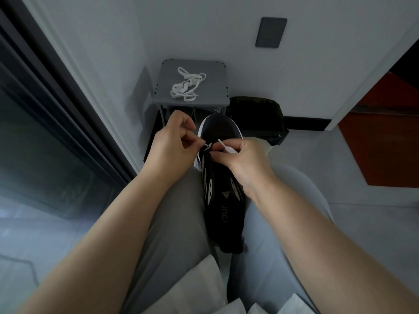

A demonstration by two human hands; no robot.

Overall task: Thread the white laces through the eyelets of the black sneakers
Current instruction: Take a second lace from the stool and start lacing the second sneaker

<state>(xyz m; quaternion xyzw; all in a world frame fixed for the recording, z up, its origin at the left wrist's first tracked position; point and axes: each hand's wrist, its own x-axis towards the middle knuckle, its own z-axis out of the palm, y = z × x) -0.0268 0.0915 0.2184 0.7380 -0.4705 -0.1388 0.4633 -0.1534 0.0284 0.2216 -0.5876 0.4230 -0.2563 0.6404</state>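
The black sneaker point(221, 177) lay on your lap between your forearms, its long axis running straight away from you: toe pointing forward just past your fingertips, heel back toward your body. Both hands met over the eyelets nearest the toe, neither plainly closer. Your left hand point(172, 146) pinched a tip of the white lace point(229, 151) at the left-side eyelet; your right hand point(244, 155) pinched what looked like its other end, the tip angled up toward the toe. The coming pull would likely run sideways, across the shoe's axis. Well beyond your hands, a second lace point(187, 87) lay heaped on a grey stool point(217, 91), a black bin point(258, 114) beside it.
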